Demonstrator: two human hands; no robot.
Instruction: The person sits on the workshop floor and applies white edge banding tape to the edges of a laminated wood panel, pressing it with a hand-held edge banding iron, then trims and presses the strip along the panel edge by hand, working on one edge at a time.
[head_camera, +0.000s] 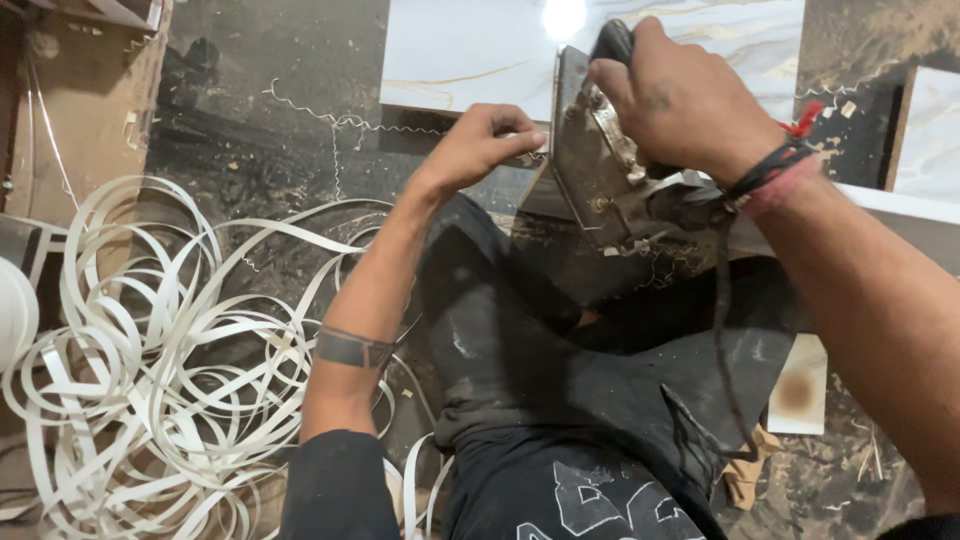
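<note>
1. A dark, dusty floor (250, 120) is spread under everything, littered with wood shavings and scraps.
2. A big tangle of white edge-banding strips (150, 370) is piled out to the left of the left forearm, looping all over itself.
3. A white marble-pattern panel (460, 50) is laid just beyond both hands, with gold-ish veins and a glare spot on it. A second pale board edge is seen off to the right of the right wrist.
4. Dark, dust-marked trousers (520, 350) are seen below the hands, knees pulled up under the work.
5. An old clothes iron (595, 160) is gripped by the right hand (680, 100), which is closed over its dark handle from above. The worn metal soleplate is turned on edge, facing left toward the other hand, right at the panel's near edge. Its black cord is left dangling below the right wrist.
6. The left hand (480, 145) is curled shut just left of the iron, pinched on something small at the panel edge; what exactly is held can't be made out.
7. Black and red wristbands (775, 170) are worn on the right wrist.
</note>
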